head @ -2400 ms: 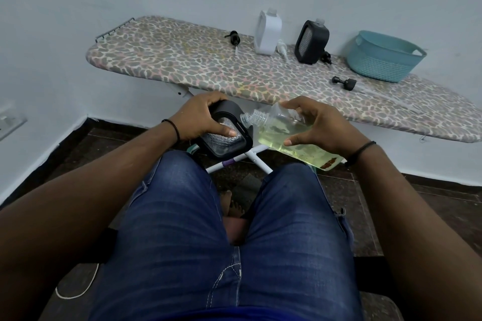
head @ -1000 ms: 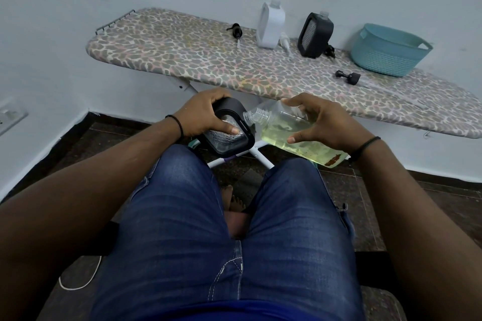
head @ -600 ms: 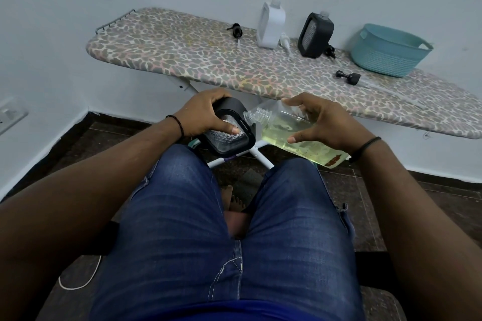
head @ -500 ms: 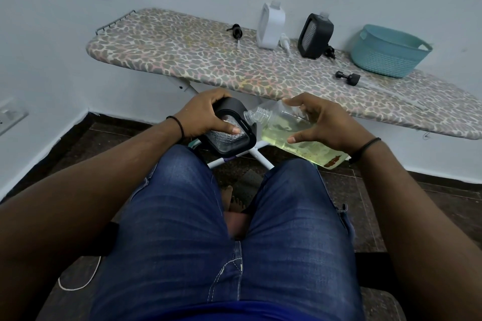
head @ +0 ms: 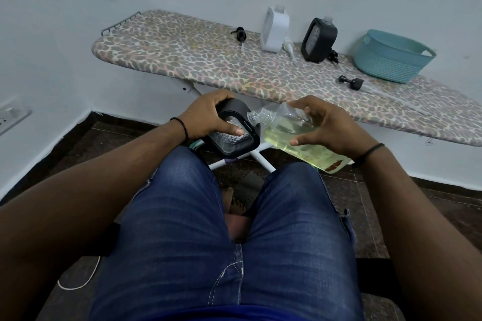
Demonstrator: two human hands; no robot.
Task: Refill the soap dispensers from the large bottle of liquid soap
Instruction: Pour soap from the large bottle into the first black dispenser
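The left hand [head: 208, 118] grips the black dispenser [head: 234, 135]. The right hand [head: 328, 128] holds the tilted soap bottle [head: 287, 135], its open neck just beside the left hand.

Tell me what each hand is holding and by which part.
Left hand grips the black dispenser by its upper body, thumb on the clear front. Right hand holds the soap bottle around its middle.

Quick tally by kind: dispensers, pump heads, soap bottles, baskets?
Dispensers: 3: black in left hand, black on board, white
Pump heads: 4
Soap bottle: 1
Basket: 1
Total: 9
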